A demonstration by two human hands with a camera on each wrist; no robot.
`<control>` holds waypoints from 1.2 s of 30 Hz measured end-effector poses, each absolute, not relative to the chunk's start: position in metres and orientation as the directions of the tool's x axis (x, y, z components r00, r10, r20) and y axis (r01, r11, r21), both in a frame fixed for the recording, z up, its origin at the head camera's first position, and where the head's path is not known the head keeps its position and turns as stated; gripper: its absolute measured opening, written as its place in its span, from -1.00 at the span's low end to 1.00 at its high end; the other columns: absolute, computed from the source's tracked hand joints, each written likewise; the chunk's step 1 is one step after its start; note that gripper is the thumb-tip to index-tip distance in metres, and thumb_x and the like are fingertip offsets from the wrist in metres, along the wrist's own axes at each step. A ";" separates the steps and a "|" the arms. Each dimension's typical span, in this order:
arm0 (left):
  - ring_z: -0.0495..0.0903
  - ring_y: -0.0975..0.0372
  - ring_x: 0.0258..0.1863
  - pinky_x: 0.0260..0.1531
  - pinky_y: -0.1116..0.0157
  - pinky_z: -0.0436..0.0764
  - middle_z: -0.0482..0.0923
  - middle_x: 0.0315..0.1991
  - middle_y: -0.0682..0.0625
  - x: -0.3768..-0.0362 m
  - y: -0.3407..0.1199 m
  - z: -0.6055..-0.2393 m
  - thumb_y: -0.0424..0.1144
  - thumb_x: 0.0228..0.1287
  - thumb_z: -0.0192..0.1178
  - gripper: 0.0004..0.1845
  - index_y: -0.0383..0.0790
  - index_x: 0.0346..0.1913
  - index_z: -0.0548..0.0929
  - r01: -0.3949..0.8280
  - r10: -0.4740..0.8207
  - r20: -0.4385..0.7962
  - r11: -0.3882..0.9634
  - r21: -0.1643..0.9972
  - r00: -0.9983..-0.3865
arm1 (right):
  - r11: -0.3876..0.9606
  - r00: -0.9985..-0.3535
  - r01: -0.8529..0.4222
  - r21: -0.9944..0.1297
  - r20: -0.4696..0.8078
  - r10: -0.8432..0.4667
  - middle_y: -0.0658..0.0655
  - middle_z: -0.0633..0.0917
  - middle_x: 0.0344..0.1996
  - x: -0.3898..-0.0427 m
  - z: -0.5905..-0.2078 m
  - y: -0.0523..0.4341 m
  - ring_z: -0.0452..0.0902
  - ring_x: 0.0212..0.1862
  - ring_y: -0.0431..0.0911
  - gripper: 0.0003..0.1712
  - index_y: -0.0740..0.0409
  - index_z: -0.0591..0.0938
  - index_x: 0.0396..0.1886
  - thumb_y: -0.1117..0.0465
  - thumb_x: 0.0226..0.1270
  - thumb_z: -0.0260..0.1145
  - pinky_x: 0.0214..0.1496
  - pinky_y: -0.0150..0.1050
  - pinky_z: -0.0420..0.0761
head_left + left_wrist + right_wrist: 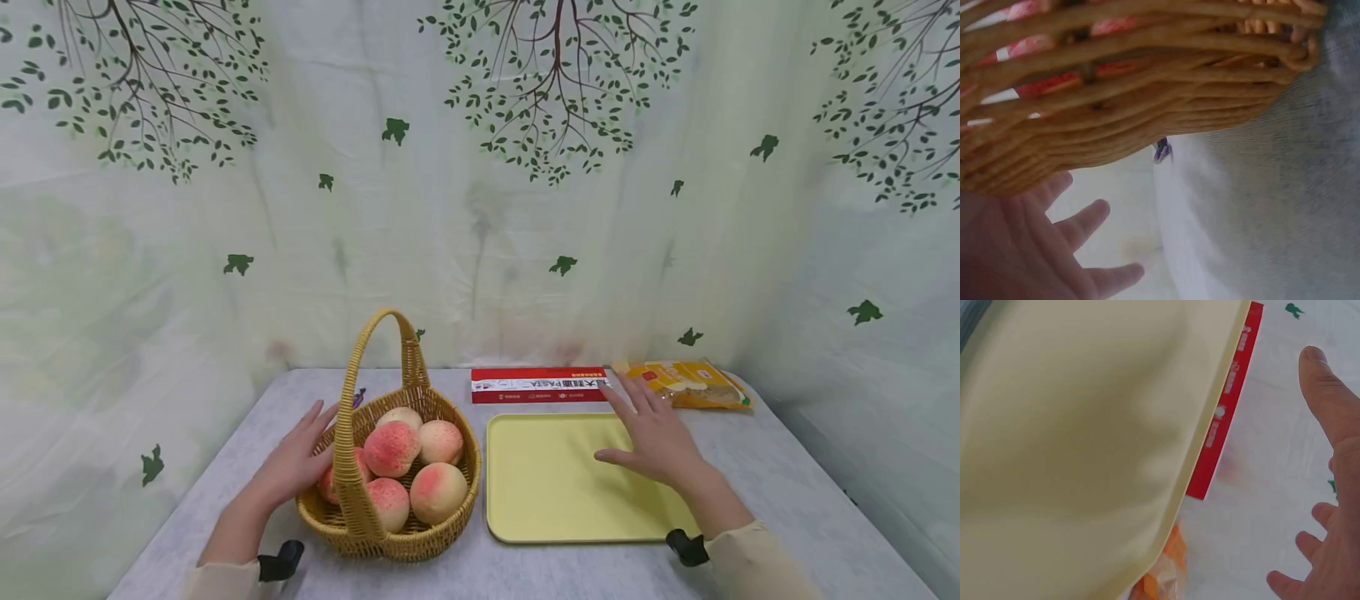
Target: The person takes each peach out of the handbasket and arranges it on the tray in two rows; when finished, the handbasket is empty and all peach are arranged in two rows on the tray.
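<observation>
A woven wicker basket (450, 533) with a tall arched handle (352, 392) stands on the grey table and holds several pink-and-cream peaches (392, 447). My left hand (296, 454) lies beside the basket's left wall with fingers straight and spread; the left wrist view shows the hand (1035, 250) just under the basket's weave (1122, 106). My right hand (651, 433) hovers open over the far right part of an empty yellow tray (547, 492), fingers extended toward a red pasta box (537, 385). The tray (1085, 437) and the box (1225, 412) fill the right wrist view.
A yellow-orange snack bag (690, 383) lies at the table's back right, past the red box. A leaf-printed curtain (480, 167) walls the table on three sides. A small purple item (359, 397) sits behind the basket.
</observation>
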State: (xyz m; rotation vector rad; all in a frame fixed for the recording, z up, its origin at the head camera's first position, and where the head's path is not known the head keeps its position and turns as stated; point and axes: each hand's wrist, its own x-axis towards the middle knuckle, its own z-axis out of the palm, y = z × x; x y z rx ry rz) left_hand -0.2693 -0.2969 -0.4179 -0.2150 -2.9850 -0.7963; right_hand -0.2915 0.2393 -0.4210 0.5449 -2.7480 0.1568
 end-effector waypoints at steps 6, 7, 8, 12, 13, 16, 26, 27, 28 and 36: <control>-0.30 -0.34 0.55 0.34 -0.43 -0.08 -0.32 0.59 -0.38 -0.269 -0.302 -0.425 0.18 0.51 -0.09 -0.20 -0.17 0.60 0.00 0.107 0.164 -0.010 0.688 0.718 -0.986 | 0.911 -0.872 -0.399 -0.101 0.348 -0.343 0.26 0.09 0.58 -0.293 -0.424 0.225 0.09 0.51 0.31 0.17 -0.04 0.20 0.57 -0.34 0.02 0.45 0.39 0.38 0.22; -0.32 -0.33 0.56 0.34 -0.43 -0.10 -0.33 0.60 -0.36 -0.269 -0.303 -0.426 0.19 0.51 -0.11 -0.20 -0.15 0.61 -0.02 0.090 0.160 -0.024 0.667 0.739 -0.987 | 0.910 -0.874 -0.400 -0.113 0.345 -0.341 0.25 0.10 0.58 -0.293 -0.424 0.223 0.09 0.51 0.30 0.17 -0.04 0.19 0.57 -0.33 0.03 0.46 0.40 0.38 0.21; -0.32 -0.32 0.56 0.34 -0.43 -0.10 -0.33 0.61 -0.34 -0.269 -0.303 -0.428 0.21 0.51 -0.13 -0.20 -0.11 0.61 -0.04 0.073 0.154 -0.037 0.649 0.757 -0.987 | 0.907 -0.875 -0.402 -0.125 0.344 -0.340 0.25 0.11 0.57 -0.294 -0.425 0.221 0.09 0.51 0.30 0.16 -0.04 0.19 0.57 -0.32 0.03 0.46 0.39 0.39 0.21; -0.28 -0.26 0.58 0.38 -0.39 -0.08 -0.22 0.62 -0.26 -0.269 -0.303 -0.432 0.22 0.49 -0.09 -0.20 -0.03 0.61 -0.03 0.009 0.127 -0.076 0.565 0.825 -0.989 | 0.902 -0.887 -0.395 -0.175 0.326 -0.325 0.24 0.17 0.55 -0.296 -0.426 0.213 0.06 0.53 0.26 0.13 -0.07 0.20 0.57 -0.27 0.06 0.47 0.38 0.39 0.24; -0.28 -0.24 0.59 0.39 -0.38 -0.09 -0.19 0.62 -0.23 -0.269 -0.303 -0.433 0.21 0.48 -0.07 -0.21 -0.01 0.61 -0.02 -0.007 0.124 -0.086 0.529 0.848 -0.989 | 0.900 -0.892 -0.391 -0.192 0.322 -0.319 0.23 0.18 0.55 -0.295 -0.425 0.211 0.06 0.54 0.25 0.11 -0.07 0.21 0.56 -0.26 0.06 0.48 0.38 0.38 0.24; -0.29 -0.18 0.61 0.43 -0.34 -0.15 -0.13 0.62 -0.18 -0.268 -0.301 -0.436 0.18 0.48 -0.02 -0.22 -0.02 0.60 0.03 -0.043 0.116 -0.100 0.412 0.910 -0.988 | 0.893 -0.897 -0.387 -0.232 0.318 -0.306 0.20 0.23 0.53 -0.295 -0.423 0.204 0.10 0.53 0.24 0.06 -0.07 0.25 0.55 -0.21 0.09 0.48 0.38 0.34 0.29; -0.22 -0.02 0.62 0.53 -0.14 -0.16 -0.08 0.62 -0.13 -0.268 -0.301 -0.446 -0.08 0.51 0.00 -0.30 -0.13 0.59 0.04 -0.080 0.093 -0.094 0.141 0.987 -0.991 | 0.695 -0.934 -0.355 -0.626 0.198 -0.299 0.10 0.23 0.55 -0.290 -0.410 0.169 0.10 0.55 0.17 -0.02 -0.19 0.20 0.54 -0.24 0.19 0.40 0.41 0.34 0.26; -0.21 -0.01 0.62 0.53 -0.13 -0.14 -0.08 0.62 -0.12 -0.268 -0.301 -0.446 -0.09 0.50 0.00 -0.30 -0.13 0.59 0.04 -0.085 0.090 -0.098 0.132 0.988 -0.991 | 0.667 -0.931 -0.357 -0.654 0.193 -0.309 0.09 0.24 0.54 -0.289 -0.408 0.165 0.10 0.55 0.16 -0.03 -0.19 0.21 0.54 -0.24 0.19 0.40 0.41 0.34 0.25; -0.21 -0.01 0.62 0.53 -0.13 -0.14 -0.09 0.62 -0.12 -0.267 -0.302 -0.447 -0.09 0.51 -0.01 -0.30 -0.11 0.59 0.04 -0.089 0.090 -0.101 0.127 0.988 -0.991 | 0.647 -0.928 -0.362 -0.671 0.192 -0.320 0.07 0.24 0.54 -0.289 -0.407 0.161 0.10 0.55 0.15 -0.05 -0.21 0.22 0.53 -0.24 0.19 0.39 0.41 0.34 0.26; 0.22 0.61 0.27 0.08 0.63 0.35 0.04 0.55 0.12 -0.266 -0.308 -0.456 -0.07 0.51 -0.05 -0.36 0.11 0.58 0.09 -0.089 0.110 -0.098 0.084 0.993 -0.989 | 0.563 -0.901 -0.403 -0.722 0.206 -0.380 -0.03 0.29 0.50 -0.285 -0.402 0.126 0.22 0.51 0.06 -0.12 -0.24 0.26 0.51 -0.15 0.23 0.40 0.39 0.22 0.37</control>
